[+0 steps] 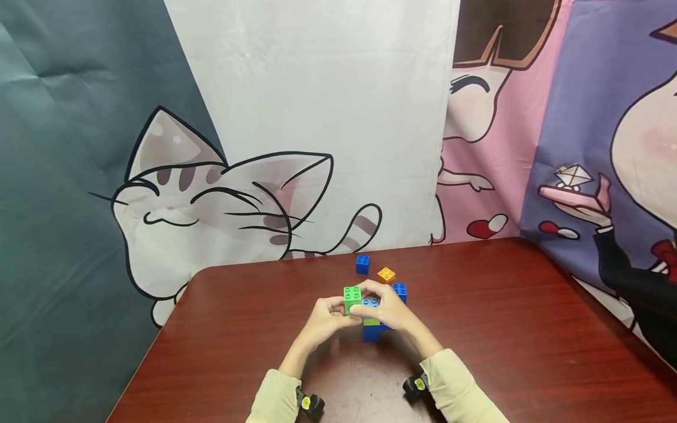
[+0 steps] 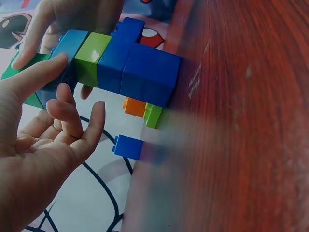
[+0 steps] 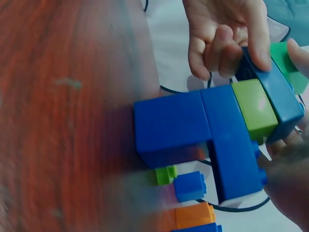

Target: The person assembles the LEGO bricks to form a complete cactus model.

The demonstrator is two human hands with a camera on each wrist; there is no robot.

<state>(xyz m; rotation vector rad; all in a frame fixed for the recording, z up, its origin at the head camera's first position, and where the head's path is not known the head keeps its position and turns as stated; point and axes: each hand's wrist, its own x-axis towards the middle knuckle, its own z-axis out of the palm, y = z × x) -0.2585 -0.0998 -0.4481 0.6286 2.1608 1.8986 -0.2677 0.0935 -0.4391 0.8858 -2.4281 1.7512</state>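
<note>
Ctr of frame: L hand point(image 1: 324, 322) pinches top blue point(image 1: 371, 302) at overhang; R hand point(image 1: 390, 308) grasps green point(image 1: 351, 295). Risk: off-ctr push on green could tip stack point(image 1: 372, 333), pop joints.

Left hand point(image 1: 324, 320) and right hand point(image 1: 388, 306) nearly meet, 2 thumbs point(image 2: 37, 77) extended, fingers point(image 2: 68, 118) seemingly bent.

table point(image 1: 222, 352): reddish-brown wood grain | backdrop point(image 1: 338, 88): creased; teal, white, pink, purple | cartoon cat point(image 1: 158, 247): smiling, left of centre
</note>
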